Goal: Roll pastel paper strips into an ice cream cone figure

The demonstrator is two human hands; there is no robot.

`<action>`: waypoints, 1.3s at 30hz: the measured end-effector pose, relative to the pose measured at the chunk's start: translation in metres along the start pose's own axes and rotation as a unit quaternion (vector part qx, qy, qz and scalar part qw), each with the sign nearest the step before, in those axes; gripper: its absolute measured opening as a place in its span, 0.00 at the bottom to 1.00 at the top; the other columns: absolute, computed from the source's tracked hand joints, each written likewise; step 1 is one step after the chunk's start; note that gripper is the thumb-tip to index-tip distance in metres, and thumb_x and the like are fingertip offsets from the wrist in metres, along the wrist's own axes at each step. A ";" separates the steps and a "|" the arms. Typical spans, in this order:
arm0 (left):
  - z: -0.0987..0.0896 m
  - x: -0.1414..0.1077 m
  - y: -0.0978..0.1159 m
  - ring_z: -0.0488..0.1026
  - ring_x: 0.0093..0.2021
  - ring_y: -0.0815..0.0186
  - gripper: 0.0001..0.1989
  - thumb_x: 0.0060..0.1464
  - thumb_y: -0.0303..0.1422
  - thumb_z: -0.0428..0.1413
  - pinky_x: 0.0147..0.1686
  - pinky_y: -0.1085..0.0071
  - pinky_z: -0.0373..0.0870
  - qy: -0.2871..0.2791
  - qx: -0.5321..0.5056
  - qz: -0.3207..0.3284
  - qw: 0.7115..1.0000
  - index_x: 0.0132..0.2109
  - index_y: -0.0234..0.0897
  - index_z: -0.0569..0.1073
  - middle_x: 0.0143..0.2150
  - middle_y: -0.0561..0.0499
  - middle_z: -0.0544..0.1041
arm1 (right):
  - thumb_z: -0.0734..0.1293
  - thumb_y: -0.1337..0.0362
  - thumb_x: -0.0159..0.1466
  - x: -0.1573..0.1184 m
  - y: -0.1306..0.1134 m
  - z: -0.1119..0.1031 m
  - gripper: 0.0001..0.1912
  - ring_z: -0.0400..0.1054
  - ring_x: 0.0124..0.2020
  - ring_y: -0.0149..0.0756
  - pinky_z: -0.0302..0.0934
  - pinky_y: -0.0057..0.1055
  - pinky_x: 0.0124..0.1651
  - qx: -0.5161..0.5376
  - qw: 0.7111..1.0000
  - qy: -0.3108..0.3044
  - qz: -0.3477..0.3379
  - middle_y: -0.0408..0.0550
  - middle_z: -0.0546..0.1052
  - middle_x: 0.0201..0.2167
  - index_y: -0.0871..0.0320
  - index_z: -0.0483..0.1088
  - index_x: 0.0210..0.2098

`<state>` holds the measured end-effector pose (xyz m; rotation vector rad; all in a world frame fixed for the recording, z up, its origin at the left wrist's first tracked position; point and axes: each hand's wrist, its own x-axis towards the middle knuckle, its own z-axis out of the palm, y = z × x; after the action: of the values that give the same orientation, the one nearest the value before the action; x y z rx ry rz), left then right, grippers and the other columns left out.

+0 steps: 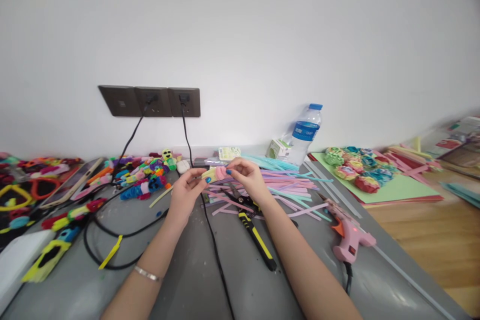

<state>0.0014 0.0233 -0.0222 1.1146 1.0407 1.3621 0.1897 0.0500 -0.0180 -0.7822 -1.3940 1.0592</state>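
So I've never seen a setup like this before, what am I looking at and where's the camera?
There's no machine here, just a person's two bare hands. The single picture comes from a camera worn on that person's head, looking forward and down. The left hand and right hand together hold a small pink and yellow piece in their fingers. On the gray table lie pastel strips, pliers and a pink glue gun. A bottle stands near the wall.

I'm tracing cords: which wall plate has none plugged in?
The leftmost plate; the middle plate and right plate each have a black plug.
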 end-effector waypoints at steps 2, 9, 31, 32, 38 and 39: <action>0.000 0.000 -0.002 0.75 0.40 0.61 0.21 0.41 0.42 0.67 0.36 0.68 0.74 -0.002 0.004 0.002 1.000 0.41 0.36 0.76 0.39 0.47 0.79 | 0.73 0.53 0.54 0.000 0.000 0.000 0.14 0.63 0.28 0.31 0.57 0.29 0.32 -0.001 1.000 0.004 0.012 0.43 0.71 0.26 0.57 0.72 0.31; -0.001 0.001 -0.004 0.75 0.41 0.61 0.20 0.41 0.41 0.67 0.37 0.68 0.74 -0.003 0.005 0.009 1.000 0.41 0.36 0.76 0.42 0.46 0.78 | 0.74 0.51 0.53 0.000 -0.001 0.000 0.16 0.64 0.28 0.31 0.59 0.29 0.32 0.002 1.000 0.005 0.030 0.44 0.73 0.27 0.57 0.72 0.31; 0.000 0.001 -0.002 0.75 0.38 0.62 0.19 0.42 0.42 0.67 0.36 0.67 0.76 0.005 -0.006 0.019 1.000 0.39 0.36 0.75 0.37 0.48 0.77 | 0.74 0.51 0.53 -0.001 0.001 0.000 0.16 0.62 0.25 0.30 0.56 0.28 0.29 -0.009 1.000 -0.005 0.029 0.42 0.71 0.24 0.57 0.72 0.29; 0.000 0.001 -0.002 0.75 0.37 0.62 0.19 0.41 0.42 0.67 0.35 0.67 0.76 0.004 -0.005 0.019 1.000 0.39 0.36 0.75 0.36 0.49 0.77 | 0.74 0.52 0.53 -0.001 0.001 0.000 0.16 0.61 0.25 0.29 0.55 0.28 0.28 -0.010 1.000 -0.004 0.030 0.42 0.71 0.24 0.57 0.72 0.29; 0.000 0.000 -0.001 0.75 0.35 0.63 0.19 0.41 0.43 0.67 0.35 0.66 0.75 0.004 -0.001 0.017 1.000 0.37 0.37 0.75 0.34 0.50 0.76 | 0.74 0.52 0.53 -0.002 0.002 0.000 0.16 0.63 0.27 0.30 0.57 0.29 0.31 -0.005 0.999 -0.004 0.035 0.43 0.72 0.25 0.57 0.72 0.29; 0.000 0.000 0.000 0.75 0.35 0.62 0.19 0.41 0.43 0.67 0.35 0.66 0.75 0.004 0.001 0.016 1.000 0.37 0.37 0.75 0.34 0.50 0.76 | 0.74 0.52 0.54 -0.002 0.002 0.000 0.16 0.63 0.27 0.30 0.57 0.29 0.31 -0.004 0.999 -0.004 0.035 0.43 0.72 0.25 0.57 0.72 0.29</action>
<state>0.0018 0.0232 -0.0224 1.1322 1.0329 1.3922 0.1901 0.0494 -0.0208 -0.8394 -1.3869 1.1127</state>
